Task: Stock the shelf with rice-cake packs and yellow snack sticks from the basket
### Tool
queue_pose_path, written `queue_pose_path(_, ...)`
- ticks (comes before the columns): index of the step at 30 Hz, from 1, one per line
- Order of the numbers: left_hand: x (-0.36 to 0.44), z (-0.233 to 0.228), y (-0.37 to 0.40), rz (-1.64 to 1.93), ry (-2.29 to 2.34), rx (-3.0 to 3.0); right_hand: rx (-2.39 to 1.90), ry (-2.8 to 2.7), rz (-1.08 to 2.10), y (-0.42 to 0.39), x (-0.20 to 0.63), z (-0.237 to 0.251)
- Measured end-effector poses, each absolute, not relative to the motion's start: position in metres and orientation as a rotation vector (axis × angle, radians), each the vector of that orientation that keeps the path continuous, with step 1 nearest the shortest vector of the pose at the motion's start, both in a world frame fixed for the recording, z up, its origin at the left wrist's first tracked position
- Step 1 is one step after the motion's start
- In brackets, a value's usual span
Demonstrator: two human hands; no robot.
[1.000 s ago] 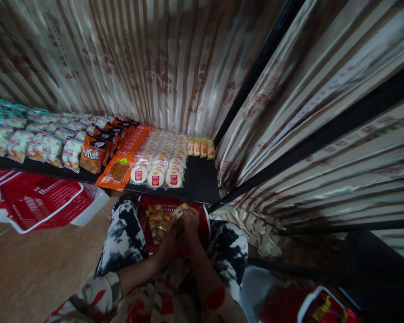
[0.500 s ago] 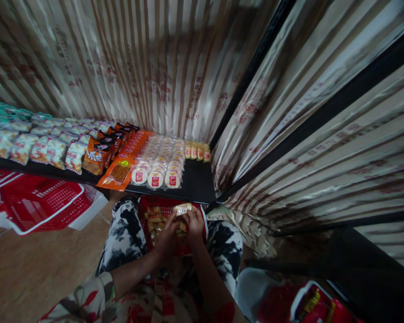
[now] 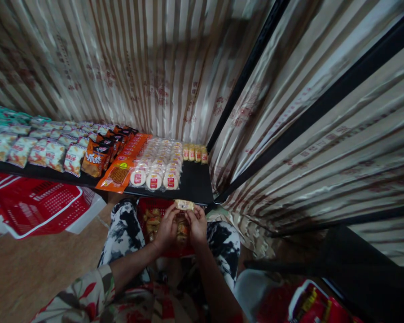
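Note:
Between my two hands I hold one small wrapped snack [image 3: 184,205], in a clear and gold wrapper, level above a red basket [image 3: 141,204]. My left hand [image 3: 167,226] pinches its left end, and my right hand [image 3: 197,225] has the right end. Under my hands the basket holds several more wrapped snacks [image 3: 154,220] of like colour. Just beyond is a black shelf [image 3: 197,184]. A short row of small yellow packs [image 3: 195,153] stands at its back right, beside rows of round white packaged crackers [image 3: 154,180].
Farther left on the shelf are an orange packet [image 3: 116,175], orange-black bags [image 3: 93,157] and white bags [image 3: 55,154]. Red baskets [image 3: 43,206] with white handles sit at lower left. Black poles [image 3: 247,74] and a striped curtain [image 3: 175,54] border the shelf. A red bag [image 3: 318,307] lies at lower right.
Both hands have moved slightly forward with the wrapped snack, toward the shelf edge. The snack has turned to lie more level, held at both ends. The view has shifted a little.

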State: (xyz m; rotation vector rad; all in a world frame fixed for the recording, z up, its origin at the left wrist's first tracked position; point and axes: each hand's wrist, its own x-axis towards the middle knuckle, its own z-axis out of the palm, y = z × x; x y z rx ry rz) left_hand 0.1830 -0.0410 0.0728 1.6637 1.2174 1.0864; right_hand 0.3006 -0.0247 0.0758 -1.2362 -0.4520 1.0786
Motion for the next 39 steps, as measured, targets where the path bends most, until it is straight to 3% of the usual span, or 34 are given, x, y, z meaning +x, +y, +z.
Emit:
queue_pose_path(10,0.194,0.086,-0.030,1.254,1.186,1.497,-1.246,-0.817,0.963,-0.028,0.308,0.086)
queue_pose_path(24,0.207,0.105,-0.003,1.243,0.985,0.553,-1.357,-1.508,0.270,-0.037,0.318,0.096)
queue_pose_path(35,0.212,0.126,0.014,1.173,1.083,0.483,-1.319,-1.521,0.218,-0.040,0.321,0.088)
queue_pose_path(39,0.211,0.136,0.022,1.147,1.110,0.546,-1.327,-1.396,0.430,-0.036,0.323,0.097)
